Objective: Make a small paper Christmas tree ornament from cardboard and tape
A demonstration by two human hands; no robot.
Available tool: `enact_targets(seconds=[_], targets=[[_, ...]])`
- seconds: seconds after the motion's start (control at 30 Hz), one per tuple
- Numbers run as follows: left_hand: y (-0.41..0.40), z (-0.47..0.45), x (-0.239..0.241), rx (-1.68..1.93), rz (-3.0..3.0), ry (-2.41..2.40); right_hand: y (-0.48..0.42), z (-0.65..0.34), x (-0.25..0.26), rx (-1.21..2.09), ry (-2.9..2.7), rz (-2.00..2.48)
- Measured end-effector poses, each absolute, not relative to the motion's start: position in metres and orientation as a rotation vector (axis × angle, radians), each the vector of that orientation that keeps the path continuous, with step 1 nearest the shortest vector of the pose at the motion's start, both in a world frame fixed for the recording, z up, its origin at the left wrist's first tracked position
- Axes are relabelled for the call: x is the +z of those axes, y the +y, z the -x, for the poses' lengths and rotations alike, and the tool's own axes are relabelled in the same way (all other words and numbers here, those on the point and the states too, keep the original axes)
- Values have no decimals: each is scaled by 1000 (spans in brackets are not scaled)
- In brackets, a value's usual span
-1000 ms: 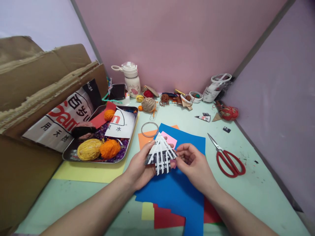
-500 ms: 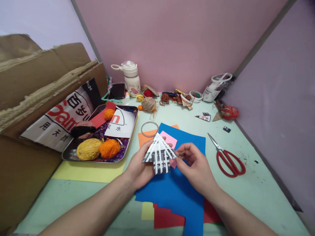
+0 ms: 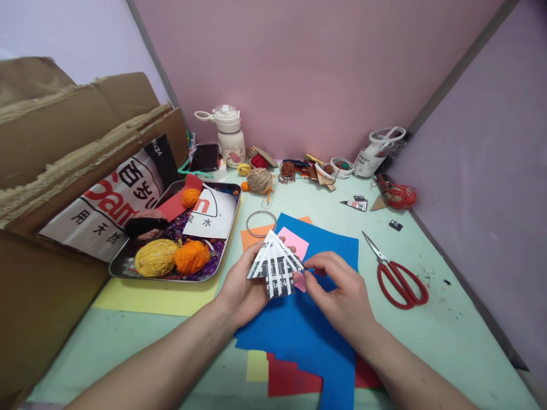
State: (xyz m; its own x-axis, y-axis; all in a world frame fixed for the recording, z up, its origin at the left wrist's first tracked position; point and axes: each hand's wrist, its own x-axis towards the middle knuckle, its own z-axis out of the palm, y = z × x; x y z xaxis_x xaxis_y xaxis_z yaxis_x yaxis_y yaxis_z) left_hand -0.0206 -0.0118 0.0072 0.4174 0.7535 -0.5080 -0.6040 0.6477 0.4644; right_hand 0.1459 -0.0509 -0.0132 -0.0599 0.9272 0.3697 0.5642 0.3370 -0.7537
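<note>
My left hand (image 3: 243,287) holds an arrow-shaped piece of printed cardboard (image 3: 277,267), black and white with a pointed top, a stem below and white strips fanning down its face. The fingers support it from behind, the thumb along its left side. At its right corner, my right hand (image 3: 342,290) is closed, thumb and forefinger pinched at the edge. Whether they grip the corner or something thin there is too small to tell. Beneath both hands lie a blue sheet (image 3: 316,336) and a pink square of paper (image 3: 294,242), partly covered.
Red-handled scissors (image 3: 397,276) lie to the right. A metal tray (image 3: 226,250) with yarn balls stands left, beside a large cardboard box (image 3: 51,307). Behind are a metal ring (image 3: 261,223), a white bottle (image 3: 231,139), a beige yarn ball (image 3: 258,180) and a tipped cup (image 3: 374,156).
My right hand's thumb and forefinger have closed in at the cardboard's right corner, shifting slightly. The cardboard is tilted a little differently; my left hand keeps its hold.
</note>
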Motion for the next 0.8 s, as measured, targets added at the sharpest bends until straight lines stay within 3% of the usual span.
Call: enact_targets(seconds=[0.8], targets=[[-18,16,2,955,-284,858,-48,-147,-23,340,-1862,1387]])
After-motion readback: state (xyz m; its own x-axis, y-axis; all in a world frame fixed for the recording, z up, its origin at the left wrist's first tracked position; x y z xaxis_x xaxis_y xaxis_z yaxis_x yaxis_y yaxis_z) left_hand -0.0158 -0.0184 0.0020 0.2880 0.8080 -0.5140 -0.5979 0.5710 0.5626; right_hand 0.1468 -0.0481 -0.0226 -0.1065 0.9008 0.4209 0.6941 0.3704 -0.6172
